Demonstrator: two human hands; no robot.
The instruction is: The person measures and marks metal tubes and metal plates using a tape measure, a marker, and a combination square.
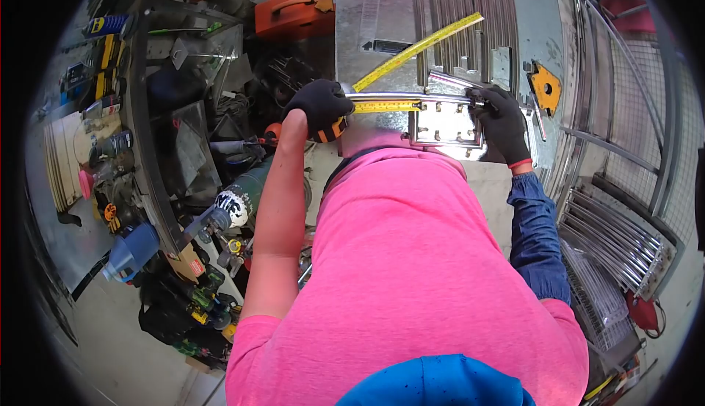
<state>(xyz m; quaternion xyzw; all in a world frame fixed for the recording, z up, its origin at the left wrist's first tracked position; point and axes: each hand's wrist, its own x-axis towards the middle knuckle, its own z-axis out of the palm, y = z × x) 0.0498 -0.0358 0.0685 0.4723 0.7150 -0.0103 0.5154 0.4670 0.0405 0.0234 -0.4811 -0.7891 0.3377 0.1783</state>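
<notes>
My left hand (319, 106), in a black glove, is closed around an orange-and-black tape measure (330, 131). Its yellow blade (385, 107) is drawn out to the right, alongside a shiny metal tube (402, 96) whose left end also meets this hand. My right hand (504, 123), gloved in black too, has its fingers curled at the tube's right end; the fingertips are partly hidden. Below that end, a bright metal frame with small studs (446, 124) lies at the bench's front edge, close to my right hand.
On the metal bench (389, 9) lie several metal tubes (477, 20), a yellow ruler (418, 51) and an orange magnetic square (545, 88). An orange case (294, 11) stands behind left. A gas cylinder (246, 189) is at left, a metal rack (617, 230) at right.
</notes>
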